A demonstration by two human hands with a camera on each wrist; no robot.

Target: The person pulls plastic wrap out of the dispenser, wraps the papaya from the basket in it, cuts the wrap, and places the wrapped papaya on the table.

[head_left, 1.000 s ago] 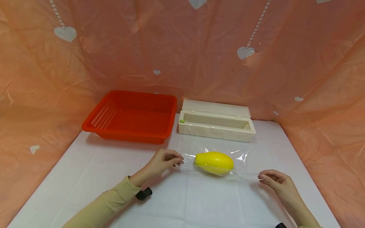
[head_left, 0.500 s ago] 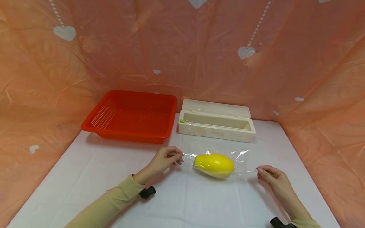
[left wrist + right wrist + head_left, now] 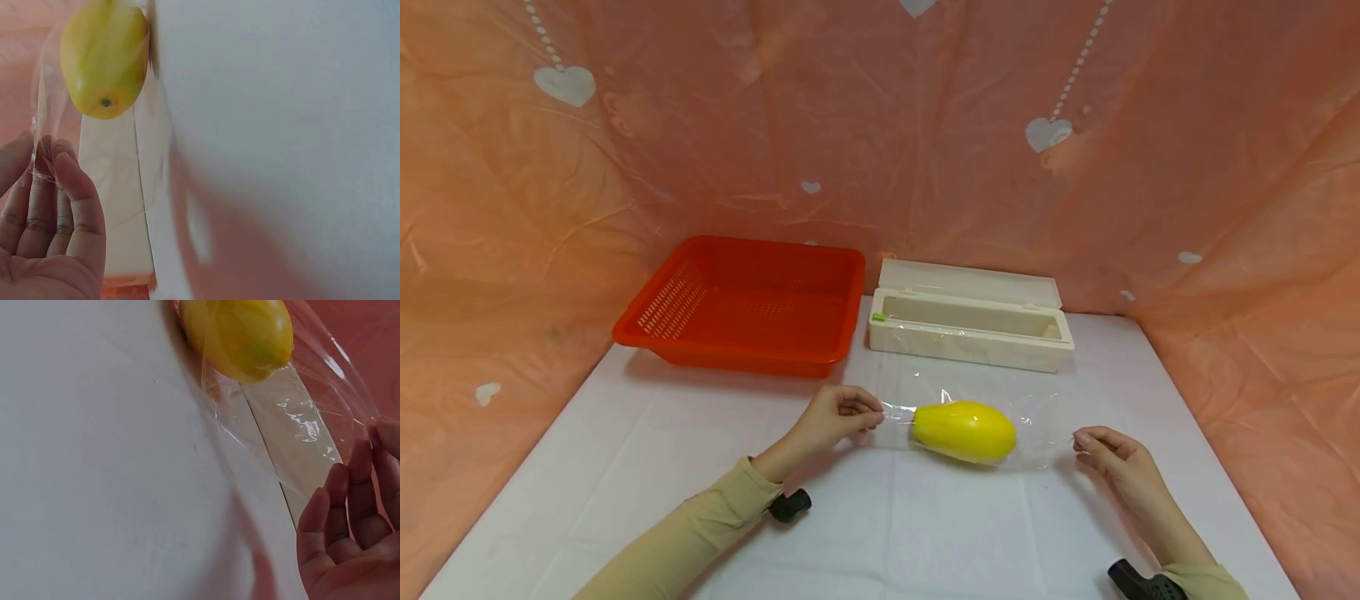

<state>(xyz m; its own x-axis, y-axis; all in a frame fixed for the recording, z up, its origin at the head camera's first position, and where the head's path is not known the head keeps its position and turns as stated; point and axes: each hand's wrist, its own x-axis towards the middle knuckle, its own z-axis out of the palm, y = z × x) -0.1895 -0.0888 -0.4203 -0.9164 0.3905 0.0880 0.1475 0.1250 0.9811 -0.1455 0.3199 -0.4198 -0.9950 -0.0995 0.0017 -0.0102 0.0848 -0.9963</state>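
Note:
A yellow papaya-shaped fruit [image 3: 964, 431] lies mid-table within a sheet of clear plastic film [image 3: 1037, 421]. At the film's left end, my left hand [image 3: 835, 423] pinches the edge between thumb and fingers. My right hand [image 3: 1122, 468] pinches the opposite end, with a stretch of film between it and the fruit. In the left wrist view the narrow end of the fruit [image 3: 105, 62], with a dark stem spot, faces my fingers. Film rises past the rounded end of the fruit [image 3: 240, 337] to my thumb and fingertip in the right wrist view.
Behind my left hand stands a red plastic basket [image 3: 752, 308] with slotted sides. To its right is a long white box [image 3: 970, 343] with its lid raised and a small green piece at the left. A pink cloth [image 3: 925, 167] hangs behind the white-covered table [image 3: 955, 533].
My right hand has shifted slightly away from me and leftward, its end of the film moving along. My left hand has barely moved, still pinching. The fruit stays in nearly the same spot.

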